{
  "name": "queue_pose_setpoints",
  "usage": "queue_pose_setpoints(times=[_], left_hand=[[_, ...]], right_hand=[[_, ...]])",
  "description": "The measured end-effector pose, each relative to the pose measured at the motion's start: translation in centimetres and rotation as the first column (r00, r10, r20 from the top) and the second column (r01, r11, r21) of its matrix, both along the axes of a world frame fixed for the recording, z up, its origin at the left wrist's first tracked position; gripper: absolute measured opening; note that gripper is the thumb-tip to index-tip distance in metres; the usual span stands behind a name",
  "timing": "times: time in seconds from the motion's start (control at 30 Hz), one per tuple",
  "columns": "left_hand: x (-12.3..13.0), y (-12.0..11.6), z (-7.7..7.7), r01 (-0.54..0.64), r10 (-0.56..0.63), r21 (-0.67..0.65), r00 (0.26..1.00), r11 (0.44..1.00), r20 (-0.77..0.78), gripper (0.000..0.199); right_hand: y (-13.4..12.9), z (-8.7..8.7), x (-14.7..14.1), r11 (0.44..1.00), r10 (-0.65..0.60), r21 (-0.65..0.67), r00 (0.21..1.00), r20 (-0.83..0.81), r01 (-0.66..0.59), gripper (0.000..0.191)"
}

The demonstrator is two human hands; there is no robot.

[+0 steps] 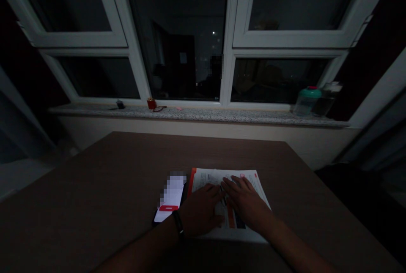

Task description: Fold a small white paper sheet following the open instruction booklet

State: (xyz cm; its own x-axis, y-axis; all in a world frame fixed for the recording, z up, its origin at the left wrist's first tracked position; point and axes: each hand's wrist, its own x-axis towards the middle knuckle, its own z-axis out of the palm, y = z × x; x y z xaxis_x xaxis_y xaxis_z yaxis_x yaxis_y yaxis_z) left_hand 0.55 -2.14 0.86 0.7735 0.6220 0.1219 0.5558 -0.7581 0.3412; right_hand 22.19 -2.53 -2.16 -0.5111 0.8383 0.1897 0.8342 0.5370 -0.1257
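Left hand (203, 206) and right hand (247, 200) are lying unclenched, close together, on a booklet (231, 218), table (203, 151) stretching beyond its far edge.

Dimly lit; dark white-framed window (187, 23) above speckled sill (228, 115); brown table (127, 159).

Smooth printed paper is seen in the booklet (231, 218); the tabletop (111, 180) is finished in matt, wood-like brown — the sill (203, 114) in speckled stone, the window (177, 15) in reflective glass.
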Motion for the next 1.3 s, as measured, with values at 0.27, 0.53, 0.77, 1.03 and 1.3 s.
queue_pose_setpoints(times=[0.27, 0.53, 0.77, 1.03, 1.3], left_hand=[[-0.05, 0.0, -0.09, -0.006, 0.007, -0.014, 0.999, 1.0, 0.043, 0.07], [-0.03, 0.0, -0.36, -0.014, 0.015, -0.008, 0.999, 1.0, 0.037, 0.074], [-0.07, -0.14, -0.49, -0.024, 0.024, 0.006, 0.999, 1.0, 0.026, 0.074], [0.17, -0.26, -0.05, -0.035, 0.035, 0.002, 0.999, 0.999, 0.004, 0.07], [0.05, -0.26, -0.13, -0.026, 0.026, 0.007, 1.0, 1.0, 0.004, 0.066]], right_hand=[[-0.2, 0.3, -0.33, 1.0, -0.013, -0.013, 1.0, -0.006, 0.013, 0.05], [-0.09, -0.05, -0.23, 0.999, -0.002, -0.033, 1.0, -0.005, 0.002, 0.052], [-0.09, 0.71, -0.32, 0.997, -0.015, -0.074, 0.999, -0.047, 0.011, 0.051], [0.23, 0.36, -0.22, 0.997, -0.032, -0.072, 0.996, -0.085, 0.026, 0.049], [0.52, 0.59, 0.0, 0.997, -0.014, -0.075, 0.997, -0.082, 0.008, 0.05]])
